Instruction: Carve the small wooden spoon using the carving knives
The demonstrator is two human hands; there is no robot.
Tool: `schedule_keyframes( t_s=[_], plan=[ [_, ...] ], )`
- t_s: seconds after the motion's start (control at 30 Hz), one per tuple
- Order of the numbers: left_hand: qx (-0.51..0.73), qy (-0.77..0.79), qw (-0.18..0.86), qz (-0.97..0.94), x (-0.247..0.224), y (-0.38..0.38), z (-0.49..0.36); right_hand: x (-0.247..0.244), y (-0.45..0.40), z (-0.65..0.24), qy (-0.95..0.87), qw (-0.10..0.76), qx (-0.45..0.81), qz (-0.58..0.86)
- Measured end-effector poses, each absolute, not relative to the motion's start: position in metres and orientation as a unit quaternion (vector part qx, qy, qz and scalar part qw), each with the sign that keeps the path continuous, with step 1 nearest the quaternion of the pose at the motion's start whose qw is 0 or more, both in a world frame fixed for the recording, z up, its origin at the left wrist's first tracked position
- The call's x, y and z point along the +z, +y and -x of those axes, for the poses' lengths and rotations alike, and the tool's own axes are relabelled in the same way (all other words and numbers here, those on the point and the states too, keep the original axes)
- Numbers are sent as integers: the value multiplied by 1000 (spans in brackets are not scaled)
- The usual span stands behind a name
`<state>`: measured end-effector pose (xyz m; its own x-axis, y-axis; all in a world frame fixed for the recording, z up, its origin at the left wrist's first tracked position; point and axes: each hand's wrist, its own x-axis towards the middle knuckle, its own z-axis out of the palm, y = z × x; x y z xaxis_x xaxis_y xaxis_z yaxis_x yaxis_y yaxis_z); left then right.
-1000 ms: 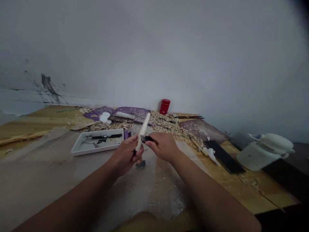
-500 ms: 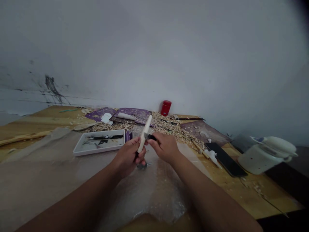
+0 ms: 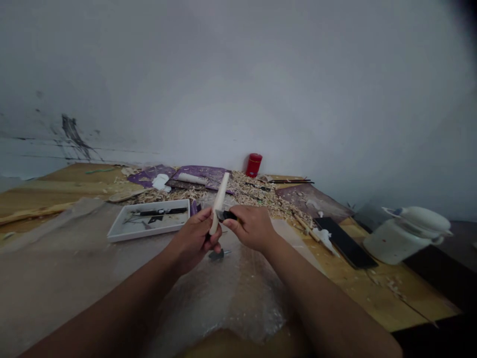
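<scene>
My left hand (image 3: pixel 198 234) is closed around the lower part of a pale wooden stick (image 3: pixel 221 195), which tilts up and away from me. In my right hand (image 3: pixel 254 226) is a knife (image 3: pixel 227 215) with a black handle, its short blade lying against the stick just above my left fingers. My right thumb rests along the handle, close to the stick. Below the hands, a small dark tool with a metal tip (image 3: pixel 219 254) lies on the clear plastic sheet (image 3: pixel 208 303).
Left of the hands sits a white tray (image 3: pixel 112 232) with tools in it. Wood shavings (image 3: pixel 261 196) are heaped behind, near a red canister (image 3: pixel 254 165). A black phone (image 3: pixel 348 242) and a white lidded jar (image 3: pixel 398 238) stand at the right of the wooden table (image 3: pixel 376 306).
The knife has slid down the stick toward my left hand, and the stick now leans a little differently. The whole view has shifted slightly.
</scene>
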<state>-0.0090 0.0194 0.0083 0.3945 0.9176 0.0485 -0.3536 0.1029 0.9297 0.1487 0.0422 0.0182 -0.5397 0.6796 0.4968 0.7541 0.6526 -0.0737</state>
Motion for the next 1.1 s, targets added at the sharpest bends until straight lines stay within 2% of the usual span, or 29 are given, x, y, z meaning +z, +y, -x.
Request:
schedule_keyframes(
  t_s=[0.1,0.2,0.3,0.37,0.47,0.63,1.0,1.1],
  plan=[
    [454,295,688,-483,8,15,5,19,55,-162,-835,276,-64,472],
    [434,305,698,-481,6,12,1,23,71,-184,-726,354,-53,586],
    [467,334,689,-441,5,15,0,26,73,-189,-703,412,-47,577],
    [484,333,687,-427,4,18,2,24,65,-179,-750,390,-42,533],
    [485,319,694,-425,3,21,6,18,49,-156,-821,313,-30,477],
    [488,319,685,-437,2,21,5,15,41,-142,-862,238,-32,447],
    [449,300,701,-465,9,19,10,19,43,-147,-872,230,-59,427],
    [446,292,704,-469,9,18,9,20,55,-160,-839,251,-80,477]
  ],
)
